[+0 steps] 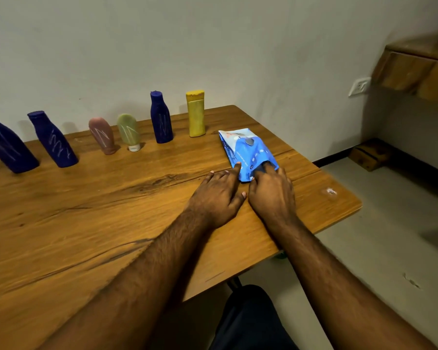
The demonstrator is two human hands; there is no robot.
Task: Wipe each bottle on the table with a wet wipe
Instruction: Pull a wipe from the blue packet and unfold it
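Several bottles stand in a row along the wall on the wooden table (91, 223): two dark blue ones (7, 145) (53, 141), a pink tube (102, 135), a green tube (129, 132), another blue bottle (161, 118) and a yellow bottle (196, 114). Most carry pale scribble marks. A blue wet wipe pack (245, 150) lies flat to the right of the row. My left hand (216, 194) touches the pack's near left edge with its index finger. My right hand (272, 194) pinches the pack's near end between thumb and index finger.
The table's right edge runs close beside the pack, with a small shiny smear (329, 192) near the corner. Beyond it are bare floor, a wooden box (369, 154), a wall socket (359, 86) and a wooden shelf (415, 69). My dark-clothed knee (248, 322) is under the near edge.
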